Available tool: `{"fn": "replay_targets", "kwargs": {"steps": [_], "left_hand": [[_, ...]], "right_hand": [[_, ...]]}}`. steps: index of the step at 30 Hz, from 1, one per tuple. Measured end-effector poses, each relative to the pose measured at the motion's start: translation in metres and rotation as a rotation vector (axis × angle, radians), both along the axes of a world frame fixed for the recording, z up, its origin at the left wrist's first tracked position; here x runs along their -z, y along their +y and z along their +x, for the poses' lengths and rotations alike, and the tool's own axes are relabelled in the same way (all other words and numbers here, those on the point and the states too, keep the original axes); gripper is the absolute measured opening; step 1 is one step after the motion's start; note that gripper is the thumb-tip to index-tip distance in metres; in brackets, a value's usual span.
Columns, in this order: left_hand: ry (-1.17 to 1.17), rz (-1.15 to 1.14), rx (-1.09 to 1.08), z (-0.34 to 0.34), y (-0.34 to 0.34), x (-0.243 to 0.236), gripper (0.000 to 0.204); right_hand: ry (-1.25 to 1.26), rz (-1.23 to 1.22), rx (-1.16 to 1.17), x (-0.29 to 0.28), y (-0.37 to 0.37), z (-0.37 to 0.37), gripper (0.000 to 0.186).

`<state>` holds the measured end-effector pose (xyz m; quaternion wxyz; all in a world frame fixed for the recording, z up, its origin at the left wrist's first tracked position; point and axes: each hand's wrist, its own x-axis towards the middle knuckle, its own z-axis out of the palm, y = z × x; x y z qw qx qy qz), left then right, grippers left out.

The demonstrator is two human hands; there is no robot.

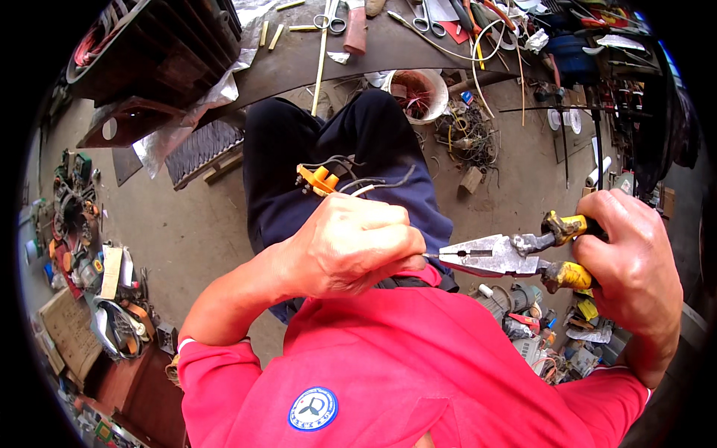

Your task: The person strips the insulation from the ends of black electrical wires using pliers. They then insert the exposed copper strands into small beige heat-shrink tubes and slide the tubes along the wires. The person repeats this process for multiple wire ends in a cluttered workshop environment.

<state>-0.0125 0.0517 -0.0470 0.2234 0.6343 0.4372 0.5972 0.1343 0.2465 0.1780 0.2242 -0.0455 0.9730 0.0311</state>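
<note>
My right hand (627, 254) is wrapped round the yellow handles of a pair of combination pliers (489, 256). The tips of its metal jaws meet a thin end poking out from the fingers of my left hand (358, 243), at chest height. That hand is closed in a fist over what look like wires. Beyond its knuckles, dark insulated wires (385, 181) and one pale one stick out. Next to them, above my lap, is an orange terminal block (319, 179) with dark studs. What lies inside the left fist is hidden.
A dark workbench (287, 71) crosses ahead, with scissors (328, 22) and loose wires on it. A finned motor housing (160, 56) stands at its left. Below are a white bucket (442, 93) of copper-coloured wire and a wire tangle (467, 134). Parts clutter both sides of the floor.
</note>
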Motion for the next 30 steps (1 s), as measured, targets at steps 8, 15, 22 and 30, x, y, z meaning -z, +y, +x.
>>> {"fn": "replay_targets", "kwargs": {"steps": [8, 15, 22, 30], "left_hand": [[-0.047, -0.06, -0.02, 0.008, -0.006, 0.008, 0.014], [-0.129, -0.008, -0.144, 0.009, -0.003, 0.015, 0.022], [-0.31, -0.072, -0.194, 0.012, -0.005, 0.007, 0.011], [-0.283, -0.103, -0.148, 0.009, -0.008, -0.001, 0.012]], "right_hand": [[0.003, -0.013, 0.003, 0.006, 0.002, 0.001, 0.021], [0.06, 0.033, 0.009, 0.003, 0.012, 0.0, 0.02], [0.135, 0.148, -0.023, 0.011, 0.005, -0.006, 0.034], [0.1, 0.23, -0.067, 0.01, 0.001, -0.009, 0.033]]}}
